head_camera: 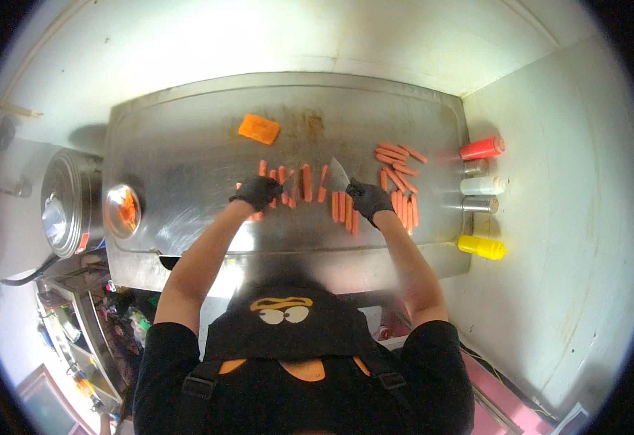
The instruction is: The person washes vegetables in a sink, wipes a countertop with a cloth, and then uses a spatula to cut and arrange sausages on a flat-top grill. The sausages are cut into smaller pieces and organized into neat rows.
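Hot dog sausages [306, 184] lie in loose rows on a flat steel griddle [170, 157] in front of me. In a black glove, my left hand [257, 193] grips a metal scraper [292, 186], whose blurred blade is among the left sausages. My right hand [370, 200], gloved too, holds a second metal scraper [337, 175] with its blade tilted above a short row of sausages [342, 208]. More sausages [397, 155] are grouped at the right, some partly hidden behind my right hand. Both handles are mostly covered by my fingers.
An orange cloth or pad [259, 129] lies toward the griddle's back. A metal bowl [111, 202] with orange contents sits at the left, beside a large lidded pot [89, 185]. Red [480, 148], white [480, 185] and yellow [480, 247] squeeze bottles line the right edge with metal shakers [479, 205].
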